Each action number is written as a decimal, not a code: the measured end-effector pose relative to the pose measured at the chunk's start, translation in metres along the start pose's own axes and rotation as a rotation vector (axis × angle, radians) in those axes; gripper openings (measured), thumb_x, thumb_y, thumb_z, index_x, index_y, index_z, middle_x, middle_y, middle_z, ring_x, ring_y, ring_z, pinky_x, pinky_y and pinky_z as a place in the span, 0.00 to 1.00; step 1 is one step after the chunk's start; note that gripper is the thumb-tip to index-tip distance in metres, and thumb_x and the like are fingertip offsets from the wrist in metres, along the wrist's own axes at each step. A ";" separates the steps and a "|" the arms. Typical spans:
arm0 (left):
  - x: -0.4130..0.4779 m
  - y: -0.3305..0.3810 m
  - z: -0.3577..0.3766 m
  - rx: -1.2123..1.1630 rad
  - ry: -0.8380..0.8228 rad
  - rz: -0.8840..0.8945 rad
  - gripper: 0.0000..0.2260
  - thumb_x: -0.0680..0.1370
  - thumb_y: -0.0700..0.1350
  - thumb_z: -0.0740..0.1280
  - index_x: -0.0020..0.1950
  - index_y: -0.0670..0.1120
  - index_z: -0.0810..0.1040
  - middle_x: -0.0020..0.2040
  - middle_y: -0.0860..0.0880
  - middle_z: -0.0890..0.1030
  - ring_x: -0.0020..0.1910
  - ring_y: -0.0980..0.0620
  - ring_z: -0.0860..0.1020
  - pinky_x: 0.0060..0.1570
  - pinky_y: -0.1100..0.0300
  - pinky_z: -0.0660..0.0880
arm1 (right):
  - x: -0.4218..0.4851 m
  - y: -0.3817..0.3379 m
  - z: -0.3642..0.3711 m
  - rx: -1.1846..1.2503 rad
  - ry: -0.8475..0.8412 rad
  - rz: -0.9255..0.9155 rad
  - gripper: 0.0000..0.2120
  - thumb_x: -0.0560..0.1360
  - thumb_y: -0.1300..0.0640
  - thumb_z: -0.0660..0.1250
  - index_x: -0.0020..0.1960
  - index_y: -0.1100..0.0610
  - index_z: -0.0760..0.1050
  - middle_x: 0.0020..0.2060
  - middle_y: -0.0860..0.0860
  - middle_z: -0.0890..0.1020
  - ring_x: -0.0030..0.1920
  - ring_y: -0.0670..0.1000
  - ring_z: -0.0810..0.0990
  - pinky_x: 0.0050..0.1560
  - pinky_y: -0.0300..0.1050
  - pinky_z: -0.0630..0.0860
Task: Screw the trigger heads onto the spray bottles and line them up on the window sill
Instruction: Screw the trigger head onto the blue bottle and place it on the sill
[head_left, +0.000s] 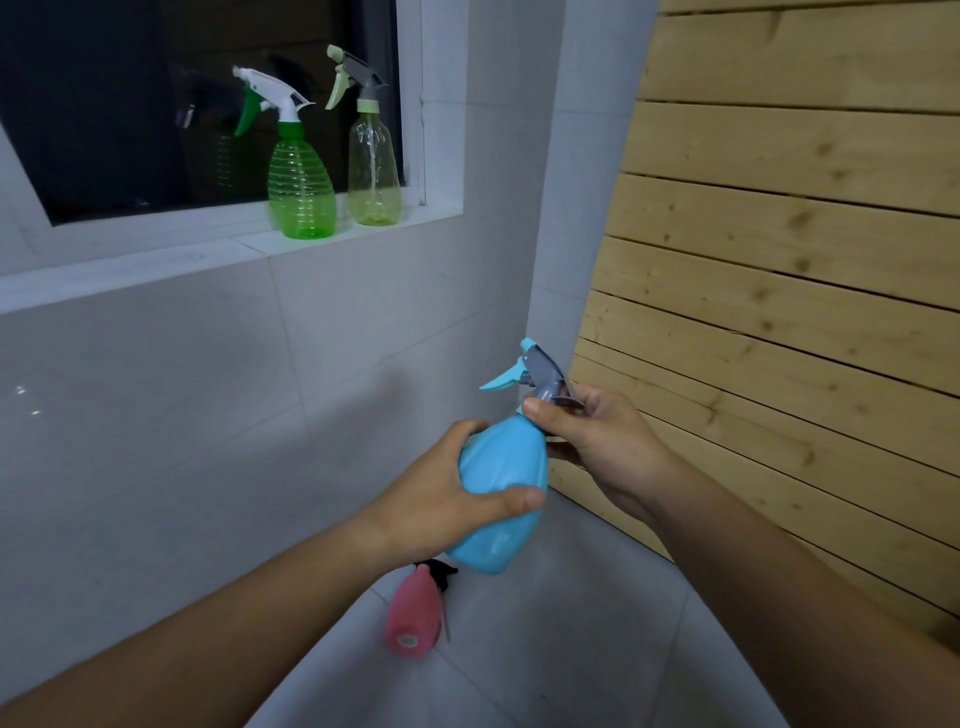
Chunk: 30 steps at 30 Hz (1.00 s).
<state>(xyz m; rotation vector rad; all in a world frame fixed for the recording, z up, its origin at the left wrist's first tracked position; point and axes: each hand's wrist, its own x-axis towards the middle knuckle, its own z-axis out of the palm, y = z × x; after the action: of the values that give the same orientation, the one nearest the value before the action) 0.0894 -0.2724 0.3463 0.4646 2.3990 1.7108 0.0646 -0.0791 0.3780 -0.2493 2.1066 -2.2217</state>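
Now the left hand (441, 493) clamps the blue bottle (501, 488), neck tilted up-right. Right hand (605, 441) fingers (540, 410) pinch the trigger head (540, 376) at that neck.

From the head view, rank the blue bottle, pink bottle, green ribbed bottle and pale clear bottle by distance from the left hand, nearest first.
1. Blue bottle: held in the left hand.
2. Pink bottle: on the floor below.
3. Green ribbed bottle and pale clear bottle: both on the sill; too close to call.
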 end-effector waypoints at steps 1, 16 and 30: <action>-0.001 0.001 0.001 0.001 0.008 0.000 0.36 0.62 0.68 0.76 0.66 0.59 0.70 0.55 0.58 0.81 0.49 0.62 0.83 0.40 0.66 0.80 | 0.000 0.001 0.000 0.010 -0.002 0.002 0.09 0.75 0.58 0.71 0.53 0.61 0.81 0.43 0.53 0.87 0.45 0.51 0.86 0.44 0.41 0.82; 0.004 -0.003 0.008 0.321 0.183 0.032 0.36 0.56 0.69 0.75 0.61 0.62 0.70 0.56 0.55 0.67 0.57 0.57 0.72 0.49 0.68 0.71 | 0.003 0.006 0.003 0.099 0.055 -0.010 0.08 0.74 0.58 0.73 0.52 0.59 0.83 0.42 0.52 0.87 0.45 0.49 0.87 0.42 0.39 0.80; 0.001 0.008 0.003 0.046 0.040 -0.055 0.22 0.70 0.58 0.75 0.60 0.53 0.77 0.52 0.53 0.84 0.46 0.57 0.85 0.39 0.62 0.81 | 0.004 0.013 0.006 0.129 0.079 0.012 0.07 0.73 0.58 0.74 0.49 0.59 0.83 0.42 0.55 0.87 0.45 0.52 0.86 0.48 0.45 0.80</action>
<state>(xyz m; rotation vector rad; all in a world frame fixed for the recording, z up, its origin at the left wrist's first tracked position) 0.0905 -0.2673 0.3529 0.3698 2.4594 1.6608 0.0610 -0.0869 0.3657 -0.1426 1.9844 -2.3867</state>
